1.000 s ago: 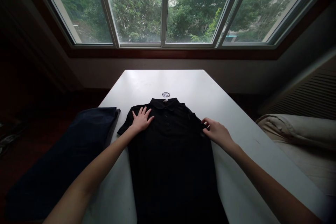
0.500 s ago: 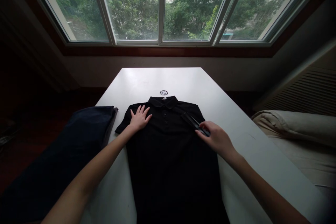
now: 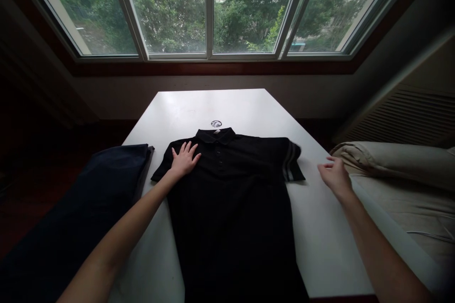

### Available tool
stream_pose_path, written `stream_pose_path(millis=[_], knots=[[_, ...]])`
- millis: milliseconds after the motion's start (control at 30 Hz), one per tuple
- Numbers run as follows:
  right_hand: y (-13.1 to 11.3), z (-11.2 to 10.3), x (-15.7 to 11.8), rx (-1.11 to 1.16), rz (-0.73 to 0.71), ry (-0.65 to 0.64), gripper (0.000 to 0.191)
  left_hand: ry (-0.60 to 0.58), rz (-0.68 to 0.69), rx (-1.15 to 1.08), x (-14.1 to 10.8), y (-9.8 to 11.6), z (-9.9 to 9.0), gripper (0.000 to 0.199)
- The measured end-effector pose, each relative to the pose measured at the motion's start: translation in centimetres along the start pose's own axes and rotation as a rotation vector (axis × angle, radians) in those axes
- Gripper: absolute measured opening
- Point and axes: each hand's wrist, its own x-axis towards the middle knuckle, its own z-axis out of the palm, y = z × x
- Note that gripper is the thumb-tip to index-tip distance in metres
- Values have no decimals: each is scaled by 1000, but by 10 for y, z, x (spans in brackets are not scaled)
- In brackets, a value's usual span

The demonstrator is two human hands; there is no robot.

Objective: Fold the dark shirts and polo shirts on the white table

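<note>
A black polo shirt (image 3: pixel 234 218) lies front up, its collar at the far end and its buttoned placket in the middle. My left hand (image 3: pixel 185 159) rests flat with spread fingers on the shirt's chest, near the left-side shoulder. The right-side sleeve (image 3: pixel 292 161), with pale stripes near its hem, is laid outward and looks slightly blurred at the edge. My right hand (image 3: pixel 334 176) hovers to the right of that sleeve, apart from it, with loosely bent fingers and nothing held. The shirt's lower end runs out of view.
The shirt is on a white table (image 3: pixel 327 232). A round black-and-white sticker (image 3: pixel 216 123) is beyond the collar. Folded dark blue cloth (image 3: pixel 88 199) lies along the left. Beige bedding (image 3: pixel 394 156) is at the right, and a window (image 3: pixel 245 9) is beyond the table.
My right hand has let go of the striped sleeve and moved right. The sleeve, earlier folded in over the chest, now lies outward. My left hand stays on the shirt; the view has shifted slightly.
</note>
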Motion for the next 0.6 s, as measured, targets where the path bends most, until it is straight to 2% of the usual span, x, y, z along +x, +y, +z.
stream_pose_path(millis=[33,100,167,200,333,400,500,600], knots=[[10,-5,-2,24,37,-12,50,-1,1,0,0,0,0,58],[14,-17,-26,91,54,-5,56,-3,2,4,0,0,0,58],[-1,-29,-72,156,-11,-38,54,-2,2,8,0,1,1,58],[-12,-35,-100,175,-41,-95,52,1,2,9,0,1,1,58],[-50,-54,-207,115,-67,-430,51,-1,0,9,0,0,1,58],[-57,-60,-242,64,-42,-452,54,-1,2,9,1,0,0,57],[-60,-63,-270,8,-85,-447,52,45,19,30,0,5,-6,54],[-62,-64,-277,-32,-151,-448,45,113,96,103,-24,24,-15,47]])
